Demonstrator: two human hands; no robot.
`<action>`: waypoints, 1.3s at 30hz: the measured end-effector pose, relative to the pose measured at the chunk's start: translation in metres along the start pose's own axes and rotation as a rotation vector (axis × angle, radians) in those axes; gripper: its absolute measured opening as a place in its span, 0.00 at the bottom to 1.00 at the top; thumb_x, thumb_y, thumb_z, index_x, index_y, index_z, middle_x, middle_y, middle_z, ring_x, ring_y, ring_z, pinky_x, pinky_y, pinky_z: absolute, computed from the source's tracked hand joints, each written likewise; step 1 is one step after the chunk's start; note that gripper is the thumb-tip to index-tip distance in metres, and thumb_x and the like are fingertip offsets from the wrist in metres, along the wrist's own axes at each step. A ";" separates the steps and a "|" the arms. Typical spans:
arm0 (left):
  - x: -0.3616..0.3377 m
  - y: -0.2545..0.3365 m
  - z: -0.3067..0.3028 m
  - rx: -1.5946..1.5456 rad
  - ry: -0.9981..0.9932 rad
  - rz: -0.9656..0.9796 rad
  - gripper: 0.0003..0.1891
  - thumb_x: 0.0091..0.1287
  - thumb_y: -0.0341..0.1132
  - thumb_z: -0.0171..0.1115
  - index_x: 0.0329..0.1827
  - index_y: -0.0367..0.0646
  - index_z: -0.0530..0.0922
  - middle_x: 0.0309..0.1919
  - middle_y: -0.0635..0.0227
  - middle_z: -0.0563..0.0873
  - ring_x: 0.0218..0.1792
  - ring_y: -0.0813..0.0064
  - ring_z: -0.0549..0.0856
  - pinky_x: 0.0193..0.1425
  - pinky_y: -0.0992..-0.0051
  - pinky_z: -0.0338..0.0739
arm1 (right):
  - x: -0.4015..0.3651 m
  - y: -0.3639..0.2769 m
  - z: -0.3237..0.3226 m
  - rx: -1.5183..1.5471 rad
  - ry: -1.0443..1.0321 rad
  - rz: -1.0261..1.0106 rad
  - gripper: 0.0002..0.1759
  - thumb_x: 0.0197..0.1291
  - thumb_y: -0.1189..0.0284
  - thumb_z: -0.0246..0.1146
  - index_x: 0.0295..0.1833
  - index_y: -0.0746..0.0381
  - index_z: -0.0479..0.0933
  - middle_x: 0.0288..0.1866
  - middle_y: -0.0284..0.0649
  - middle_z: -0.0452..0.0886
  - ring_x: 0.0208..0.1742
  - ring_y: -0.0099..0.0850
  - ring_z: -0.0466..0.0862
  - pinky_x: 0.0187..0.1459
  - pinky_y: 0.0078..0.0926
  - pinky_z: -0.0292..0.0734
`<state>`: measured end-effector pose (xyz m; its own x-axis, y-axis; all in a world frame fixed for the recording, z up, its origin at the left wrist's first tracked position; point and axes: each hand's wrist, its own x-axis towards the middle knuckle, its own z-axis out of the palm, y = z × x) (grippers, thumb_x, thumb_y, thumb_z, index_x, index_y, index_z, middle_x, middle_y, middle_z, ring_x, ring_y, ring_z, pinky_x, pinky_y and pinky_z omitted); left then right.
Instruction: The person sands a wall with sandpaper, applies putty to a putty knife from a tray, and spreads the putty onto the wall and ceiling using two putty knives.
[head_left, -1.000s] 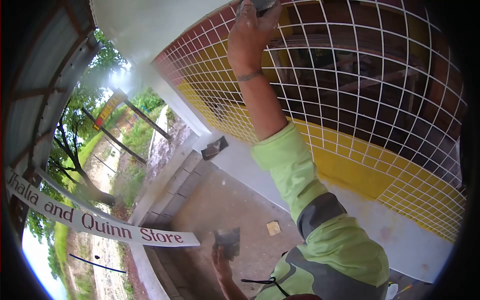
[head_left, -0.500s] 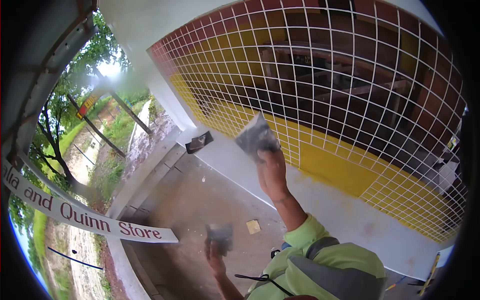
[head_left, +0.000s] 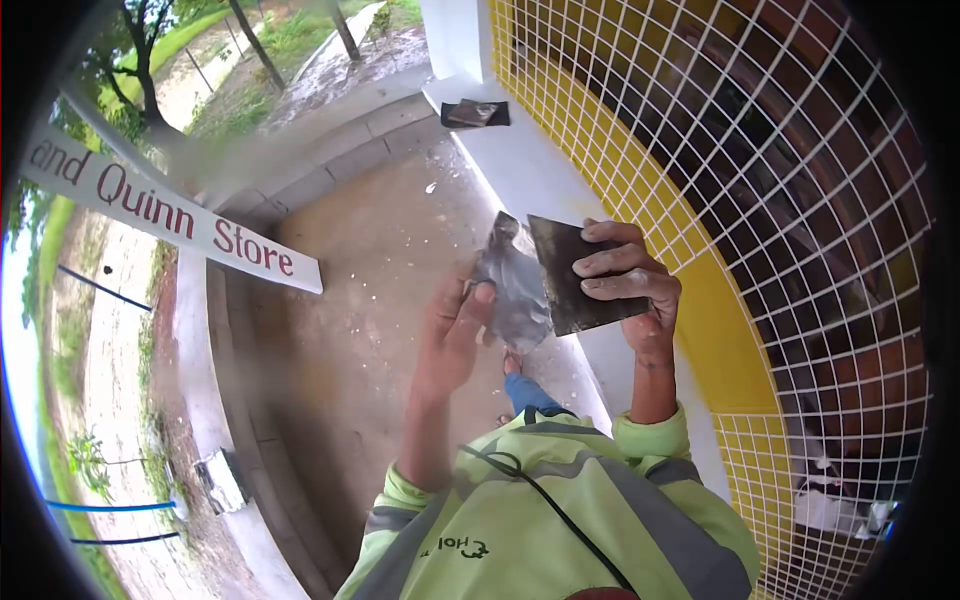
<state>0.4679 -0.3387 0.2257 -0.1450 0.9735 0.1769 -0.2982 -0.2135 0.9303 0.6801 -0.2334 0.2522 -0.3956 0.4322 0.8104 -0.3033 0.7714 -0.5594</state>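
My left hand is closed on a thin plate smeared with grey paste, thumb pressed on its face. In my right hand, fingers lie across a dark, flat, four-sided scraper plate. The two plates meet or overlap along their near edges in front of my chest; whether they touch is hard to tell. Another dark sheet, with a brownish piece on it, rests on the white ledge ahead.
White wire grille over a yellow wall panel rises on my right. A store sign juts in from the left above a low concrete wall. Light specks dot the brown floor, where my foot shows.
My right hand has come down from beside the grille with its scraper plate. My left hand has risen, bringing both plates together. The view has turned and tilted down.
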 end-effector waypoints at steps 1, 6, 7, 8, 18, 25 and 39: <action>0.006 0.002 0.000 0.021 0.008 0.004 0.20 0.78 0.37 0.55 0.69 0.38 0.72 0.37 0.75 0.81 0.32 0.87 0.77 0.31 0.83 0.71 | 0.005 0.010 0.001 -0.041 0.027 -0.020 0.41 0.68 0.36 0.49 0.44 0.65 0.88 0.47 0.45 0.88 0.64 0.47 0.76 0.70 0.51 0.66; 0.055 0.000 -0.016 0.154 0.020 0.016 0.19 0.78 0.35 0.54 0.68 0.38 0.73 0.38 0.74 0.81 0.31 0.87 0.76 0.31 0.83 0.70 | 0.028 0.075 0.012 -0.263 0.261 0.012 0.37 0.70 0.40 0.51 0.44 0.65 0.87 0.46 0.44 0.89 0.61 0.44 0.78 0.69 0.50 0.68; 0.067 0.000 -0.022 0.159 0.016 0.019 0.19 0.78 0.35 0.54 0.68 0.37 0.73 0.39 0.74 0.81 0.31 0.87 0.76 0.32 0.82 0.70 | 0.031 0.095 0.011 -0.288 0.270 0.020 0.29 0.72 0.49 0.55 0.45 0.65 0.87 0.48 0.44 0.88 0.62 0.42 0.78 0.69 0.45 0.69; 0.076 0.001 -0.028 0.164 0.014 0.017 0.19 0.78 0.35 0.54 0.67 0.37 0.73 0.39 0.74 0.81 0.31 0.87 0.75 0.32 0.82 0.70 | 0.032 0.111 0.010 -0.269 0.289 0.100 0.26 0.72 0.53 0.56 0.47 0.65 0.87 0.49 0.44 0.88 0.61 0.41 0.78 0.69 0.43 0.69; 0.169 -0.008 -0.102 0.773 0.295 -0.070 0.19 0.77 0.36 0.51 0.68 0.40 0.72 0.43 0.52 0.85 0.40 0.53 0.86 0.45 0.62 0.78 | 0.089 0.147 0.013 -0.117 0.250 0.575 0.14 0.67 0.80 0.58 0.57 0.69 0.79 0.48 0.42 0.81 0.50 0.30 0.81 0.52 0.28 0.76; 0.229 -0.012 -0.125 0.892 0.235 -0.165 0.19 0.77 0.36 0.47 0.69 0.46 0.70 0.47 0.43 0.84 0.48 0.37 0.82 0.49 0.49 0.76 | 0.140 0.198 0.072 -0.509 -0.110 0.395 0.23 0.56 0.85 0.62 0.59 0.65 0.79 0.50 0.47 0.80 0.50 0.46 0.79 0.51 0.40 0.77; 0.386 -0.031 -0.227 0.539 -0.190 -0.162 0.20 0.79 0.37 0.49 0.66 0.32 0.73 0.53 0.48 0.85 0.53 0.58 0.84 0.58 0.63 0.76 | 0.172 0.240 0.096 -0.696 0.024 0.715 0.17 0.61 0.79 0.62 0.56 0.62 0.80 0.49 0.44 0.80 0.51 0.43 0.79 0.54 0.38 0.76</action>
<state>0.2066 0.0251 0.1925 0.0485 0.9984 0.0273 0.2255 -0.0376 0.9735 0.4559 -0.0185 0.2407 -0.2670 0.9051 0.3309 0.5779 0.4251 -0.6967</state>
